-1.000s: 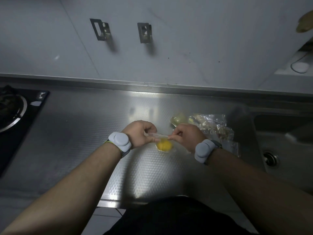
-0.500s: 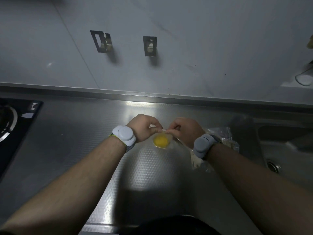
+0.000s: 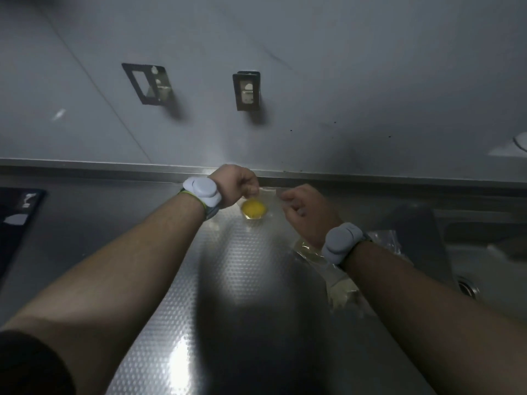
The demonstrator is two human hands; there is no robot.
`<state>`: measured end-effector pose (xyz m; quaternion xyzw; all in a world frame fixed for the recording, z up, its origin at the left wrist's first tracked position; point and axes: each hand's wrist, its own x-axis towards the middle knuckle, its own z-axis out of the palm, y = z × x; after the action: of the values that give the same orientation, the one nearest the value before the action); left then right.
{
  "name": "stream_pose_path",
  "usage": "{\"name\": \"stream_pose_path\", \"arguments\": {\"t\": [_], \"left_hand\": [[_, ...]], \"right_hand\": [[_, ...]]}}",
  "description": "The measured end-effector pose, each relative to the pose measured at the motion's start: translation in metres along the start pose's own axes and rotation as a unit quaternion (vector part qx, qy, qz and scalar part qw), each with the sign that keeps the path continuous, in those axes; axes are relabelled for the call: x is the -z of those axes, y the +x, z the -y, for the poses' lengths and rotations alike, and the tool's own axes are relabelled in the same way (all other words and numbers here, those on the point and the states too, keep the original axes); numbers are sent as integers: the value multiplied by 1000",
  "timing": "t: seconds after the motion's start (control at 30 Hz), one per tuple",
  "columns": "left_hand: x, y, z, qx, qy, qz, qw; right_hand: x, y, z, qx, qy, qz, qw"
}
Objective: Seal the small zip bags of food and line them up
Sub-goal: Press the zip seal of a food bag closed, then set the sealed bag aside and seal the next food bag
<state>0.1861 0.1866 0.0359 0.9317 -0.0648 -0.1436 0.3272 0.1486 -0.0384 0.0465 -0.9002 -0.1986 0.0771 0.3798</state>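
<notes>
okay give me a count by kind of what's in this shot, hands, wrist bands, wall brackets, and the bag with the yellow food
Hands: 2 (left hand, right hand)
Grey wrist bands: 2 ()
Metal wall brackets: 2 ()
Bag with yellow food: 1
Total: 7

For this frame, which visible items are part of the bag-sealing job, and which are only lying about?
Part of the job:
- small zip bag with yellow food, pinched at its top by the left hand
- right hand, beside the bag
- pile of clear bags under the right forearm

Lying about:
- two wall brackets
- hob
- sink
</notes>
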Motion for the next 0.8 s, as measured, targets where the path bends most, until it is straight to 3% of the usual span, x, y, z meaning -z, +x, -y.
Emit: {"name": "stream_pose_path", "arguments": {"t": [0.2,0.47,0.7,0.8], "left_hand": [[8,34,5,-23,60,-37,997],[-9,22,-8,-86,42,-231,968],[-59,3,-24,-103,-17,-159,982],[-88,-5,-37,-116,-28,-94,988]], "right_hand": [[-7,5,-17,-20,24,-9,999],[-13,1,-28,-36,19,1,999],[-4,-24,-46,-123,-1,-24,992],[7,-44,-56,-148,3,-32,988]]}}
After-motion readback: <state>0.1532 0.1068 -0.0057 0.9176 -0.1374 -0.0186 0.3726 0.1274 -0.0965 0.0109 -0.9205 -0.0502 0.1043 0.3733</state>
